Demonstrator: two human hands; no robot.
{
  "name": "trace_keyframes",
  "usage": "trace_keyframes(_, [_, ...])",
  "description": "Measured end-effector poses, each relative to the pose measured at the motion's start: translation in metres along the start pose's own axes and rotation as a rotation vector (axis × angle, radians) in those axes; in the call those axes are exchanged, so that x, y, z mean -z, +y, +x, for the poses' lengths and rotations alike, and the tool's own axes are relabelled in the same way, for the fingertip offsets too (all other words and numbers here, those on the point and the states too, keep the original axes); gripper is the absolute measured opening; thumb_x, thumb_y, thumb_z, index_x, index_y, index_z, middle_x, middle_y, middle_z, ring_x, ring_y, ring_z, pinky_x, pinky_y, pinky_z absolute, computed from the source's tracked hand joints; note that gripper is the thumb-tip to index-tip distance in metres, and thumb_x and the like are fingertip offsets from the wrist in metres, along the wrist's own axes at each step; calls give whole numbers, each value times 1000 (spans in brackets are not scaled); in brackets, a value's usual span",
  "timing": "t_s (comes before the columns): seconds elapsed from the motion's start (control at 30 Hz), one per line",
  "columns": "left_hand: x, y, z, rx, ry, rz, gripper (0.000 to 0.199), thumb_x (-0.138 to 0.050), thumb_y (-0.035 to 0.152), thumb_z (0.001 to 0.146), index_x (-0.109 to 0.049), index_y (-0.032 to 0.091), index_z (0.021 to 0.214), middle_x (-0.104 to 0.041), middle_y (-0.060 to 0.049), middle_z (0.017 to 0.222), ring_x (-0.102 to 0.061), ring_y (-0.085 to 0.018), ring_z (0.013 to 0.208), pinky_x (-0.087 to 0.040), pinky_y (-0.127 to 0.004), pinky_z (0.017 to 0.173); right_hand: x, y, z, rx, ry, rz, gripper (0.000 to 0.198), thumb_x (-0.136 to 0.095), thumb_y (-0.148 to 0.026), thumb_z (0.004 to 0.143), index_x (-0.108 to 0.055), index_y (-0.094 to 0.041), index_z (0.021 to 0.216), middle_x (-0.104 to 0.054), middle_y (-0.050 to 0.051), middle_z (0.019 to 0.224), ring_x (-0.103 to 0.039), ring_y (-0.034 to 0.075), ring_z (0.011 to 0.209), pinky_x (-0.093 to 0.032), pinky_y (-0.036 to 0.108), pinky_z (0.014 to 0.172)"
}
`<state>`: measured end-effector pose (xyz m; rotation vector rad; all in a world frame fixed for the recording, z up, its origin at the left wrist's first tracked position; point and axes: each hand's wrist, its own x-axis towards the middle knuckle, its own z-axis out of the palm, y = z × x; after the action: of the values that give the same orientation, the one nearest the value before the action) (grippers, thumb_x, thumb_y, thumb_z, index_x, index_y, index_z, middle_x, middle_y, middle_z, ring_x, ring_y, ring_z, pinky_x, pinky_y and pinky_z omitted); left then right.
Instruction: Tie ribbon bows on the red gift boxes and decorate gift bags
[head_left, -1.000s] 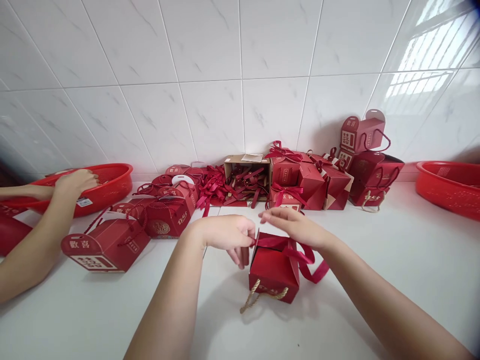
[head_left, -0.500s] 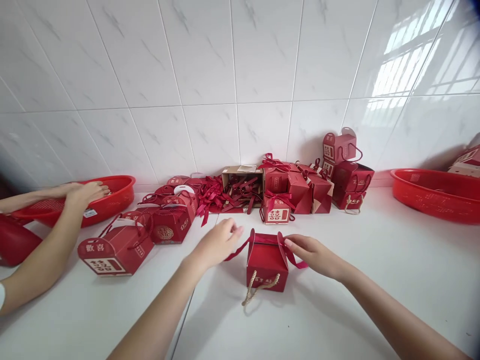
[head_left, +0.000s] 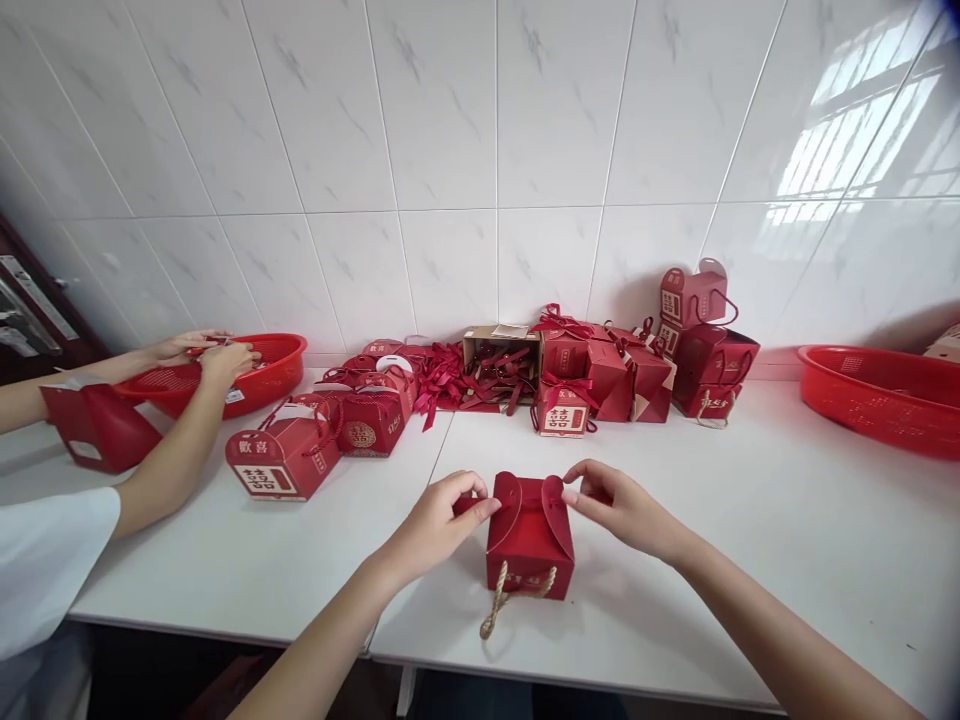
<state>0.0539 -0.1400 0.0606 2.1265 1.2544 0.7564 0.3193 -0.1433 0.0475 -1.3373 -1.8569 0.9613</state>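
Note:
A small red gift box [head_left: 531, 548] with gold lettering stands upright on the white table in front of me. A twisted beige rope handle [head_left: 498, 600] hangs down its near side. Its two rounded top flaps lean inward, and a dark red ribbon [head_left: 469, 505] runs through them. At the left flap, my left hand [head_left: 442, 520] is closed, pinching the ribbon between thumb and fingers. My right hand [head_left: 619, 508] is closed on the ribbon's other side, its thumb against the right flap. Most of the ribbon there is hidden by the fingers.
A pile of red ribbons [head_left: 441, 375] and an open carton [head_left: 501, 370] lie by the wall. Red boxes stand left [head_left: 281, 460] and right [head_left: 712, 360]. Red baskets [head_left: 877, 400] flank the table. At left, a co-worker's hands [head_left: 217, 355] reach over a basket.
My left hand has come in to the box and closed on the ribbon. The flaps now lean closer together. The view has shifted left and down, showing the table's front edge.

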Motion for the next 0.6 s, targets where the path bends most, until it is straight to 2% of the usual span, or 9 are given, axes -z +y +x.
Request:
trace_keyframes(0.07, [5,-2,1,-37,70,18,27,-55,43,88,-53,20,75,-54,1,74,-48,-13,67,-41,-25,64,3,-2,-1,34,45,-9,42,-50,-60,88,-59,-19,84,-53,-1,69,-47,13,62,-40,28,58])
trace_keyframes(0.13, [11,-3,2,-95,121,44,24,-61,39,85,-56,19,73,-55,0,74,-48,-13,66,-40,-25,63,6,-2,-3,115,113,-42,39,-55,-56,87,-60,-19,80,-58,2,74,-52,15,67,-44,30,62])
trace_keyframes(0.27, [21,-1,0,-213,147,90,14,-59,25,85,-64,19,73,-58,-2,73,-51,-12,63,-38,-24,59,14,2,-7,462,261,-217,24,-65,-42,86,-61,-20,76,-60,4,77,-56,18,73,-48,32,64])
trace_keyframes(0.4, [25,-1,-7,-291,134,148,20,-55,17,84,-62,19,67,-55,0,65,-47,-10,56,-36,-22,53,18,5,-8,792,352,-455,14,-57,-24,92,-61,-21,79,-59,5,75,-51,18,73,-47,31,64])
trace_keyframes(0.5, [25,-5,-14,-330,119,204,24,-51,16,86,-61,19,65,-52,0,62,-46,-11,56,-37,-23,55,19,5,-7,903,396,-596,20,-50,-14,94,-61,-22,79,-59,5,76,-50,18,73,-46,31,65])
trace_keyframes(0.6, [21,-12,-19,-344,90,248,27,-46,11,86,-59,20,63,-51,0,62,-47,-12,59,-40,-24,60,17,7,-6,971,384,-670,22,-49,-10,92,-59,-22,77,-59,4,73,-49,18,73,-46,31,65])
